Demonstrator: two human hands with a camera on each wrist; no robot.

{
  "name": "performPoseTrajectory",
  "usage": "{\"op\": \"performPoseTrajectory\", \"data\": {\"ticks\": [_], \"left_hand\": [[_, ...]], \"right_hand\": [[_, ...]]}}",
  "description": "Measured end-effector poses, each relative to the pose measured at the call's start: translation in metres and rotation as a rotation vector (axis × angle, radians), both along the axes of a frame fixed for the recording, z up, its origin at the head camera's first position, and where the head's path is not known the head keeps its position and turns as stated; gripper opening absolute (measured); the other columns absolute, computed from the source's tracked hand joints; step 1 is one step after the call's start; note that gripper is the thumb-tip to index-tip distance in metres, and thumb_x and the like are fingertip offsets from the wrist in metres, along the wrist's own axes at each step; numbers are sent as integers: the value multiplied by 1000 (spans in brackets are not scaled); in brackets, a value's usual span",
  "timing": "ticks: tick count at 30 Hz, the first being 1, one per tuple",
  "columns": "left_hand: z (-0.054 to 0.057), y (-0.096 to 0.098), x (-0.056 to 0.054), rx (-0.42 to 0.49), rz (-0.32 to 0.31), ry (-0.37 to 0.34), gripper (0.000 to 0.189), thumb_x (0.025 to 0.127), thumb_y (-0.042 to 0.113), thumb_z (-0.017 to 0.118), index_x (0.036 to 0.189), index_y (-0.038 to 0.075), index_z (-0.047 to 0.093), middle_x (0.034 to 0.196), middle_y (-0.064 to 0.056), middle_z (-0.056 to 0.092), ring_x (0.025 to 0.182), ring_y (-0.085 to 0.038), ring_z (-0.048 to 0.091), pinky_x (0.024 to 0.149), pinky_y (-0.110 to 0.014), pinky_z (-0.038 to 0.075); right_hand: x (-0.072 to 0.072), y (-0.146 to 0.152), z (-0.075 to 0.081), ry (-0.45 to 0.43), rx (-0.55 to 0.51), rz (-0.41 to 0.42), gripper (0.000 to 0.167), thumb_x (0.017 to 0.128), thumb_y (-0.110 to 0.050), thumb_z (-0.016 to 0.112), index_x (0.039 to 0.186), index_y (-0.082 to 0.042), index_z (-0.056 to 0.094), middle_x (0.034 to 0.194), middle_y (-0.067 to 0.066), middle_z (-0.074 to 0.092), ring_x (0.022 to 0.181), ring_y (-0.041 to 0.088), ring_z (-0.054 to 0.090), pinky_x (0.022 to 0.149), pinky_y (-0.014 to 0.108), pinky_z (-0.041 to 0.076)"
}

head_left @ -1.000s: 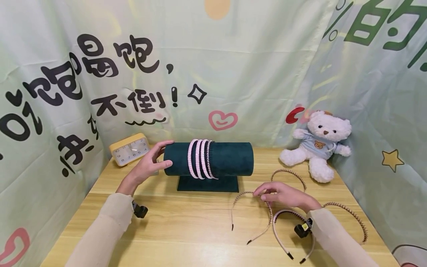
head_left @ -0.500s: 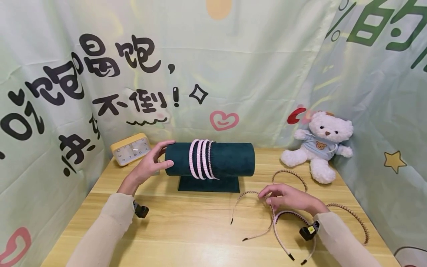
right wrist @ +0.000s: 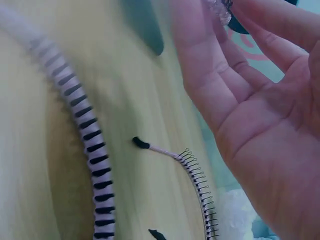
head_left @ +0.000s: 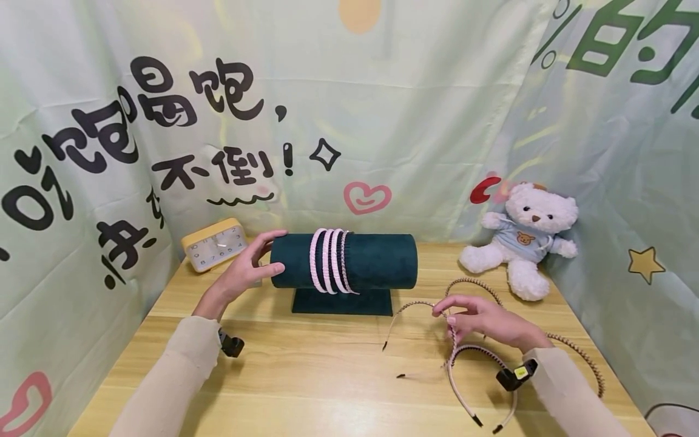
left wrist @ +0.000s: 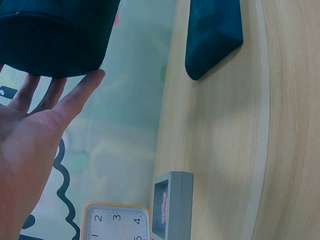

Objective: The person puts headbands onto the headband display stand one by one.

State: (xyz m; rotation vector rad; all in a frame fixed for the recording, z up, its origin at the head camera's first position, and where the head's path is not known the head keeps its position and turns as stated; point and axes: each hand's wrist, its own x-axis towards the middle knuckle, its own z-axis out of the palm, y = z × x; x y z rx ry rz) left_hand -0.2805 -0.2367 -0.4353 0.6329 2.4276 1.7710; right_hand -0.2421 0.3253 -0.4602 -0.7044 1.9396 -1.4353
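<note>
A dark green velvet roll stand (head_left: 382, 261) carries several pink headbands (head_left: 326, 261) side by side near its middle. My left hand (head_left: 244, 266) grips the roll's left end, thumb in front and fingers over the top and behind. With fingers and thumb, my right hand (head_left: 488, 321) pinches a thin headband (head_left: 409, 305) at its arch, to the right of the stand; its dark tips point toward me. In the right wrist view, a sparkly bit of that headband (right wrist: 220, 11) shows between the fingers. Below this hand a pink headband (head_left: 455, 391) with dark teeth lies on the table.
Two more headbands, one behind the right hand (head_left: 472, 280) and one beside the right sleeve (head_left: 587, 358), lie on the wooden table (head_left: 306, 376). A yellow clock (head_left: 216, 246) stands back left, near a small grey box (left wrist: 181, 205). A white teddy bear (head_left: 519, 261) sits back right.
My right hand has shifted right, lifting the pinched headband, whose arch has risen and whose near leg has swung and blurred. My left hand stays on the roll's end.
</note>
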Motion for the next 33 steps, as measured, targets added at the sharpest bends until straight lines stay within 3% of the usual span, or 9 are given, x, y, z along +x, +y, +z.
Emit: {"op": "performPoseTrajectory", "data": {"ticks": [4, 8, 11, 14, 25, 33], "left_hand": [[0, 0, 0, 7, -7, 8, 74, 103, 17, 73, 168, 23, 38, 177, -7, 29, 162, -42, 29, 121, -69, 37], [1, 0, 1, 9, -11, 14, 74, 103, 16, 73, 168, 22, 38, 177, -6, 31, 161, -39, 31, 119, -52, 44], [0, 0, 1, 14, -15, 18, 73, 103, 15, 72, 168, 21, 38, 176, -7, 31, 161, -40, 31, 113, -33, 48], [0, 0, 1, 21, -21, 19, 73, 103, 14, 72, 167, 21, 38, 176, -9, 31, 160, -42, 31, 108, -23, 49], [0, -1, 1, 31, -19, 17, 74, 103, 14, 72, 168, 19, 37, 177, -10, 29, 160, -43, 30, 105, -20, 50], [-1, 0, 1, 36, -23, 16, 74, 103, 15, 72, 168, 19, 37, 176, -10, 30, 159, -43, 31, 105, -21, 50]], "right_hand": [[-1, 1, 2, -13, -96, -6, 34, 113, -3, 51, 146, 6, 57, 116, 14, 70, 87, 13, 75, 84, 38, 66], [-1, 2, 4, -44, -214, 3, 36, 113, 3, 47, 146, 1, 61, 109, 0, 71, 89, 9, 73, 83, 31, 64], [-1, 3, 7, -48, -260, -20, 40, 113, 3, 45, 147, -5, 64, 122, -2, 71, 93, 7, 72, 85, 28, 63], [0, 4, 11, -19, -274, -71, 41, 114, 2, 45, 147, -9, 65, 136, -3, 68, 96, 5, 70, 88, 26, 62], [-7, -4, 32, 54, -357, -274, 41, 114, 1, 47, 147, -13, 66, 144, -8, 67, 110, 6, 69, 93, 24, 61], [-14, -23, 50, 77, -381, -340, 37, 113, -1, 52, 146, -9, 65, 139, -5, 68, 101, 8, 71, 91, 24, 62]]}}
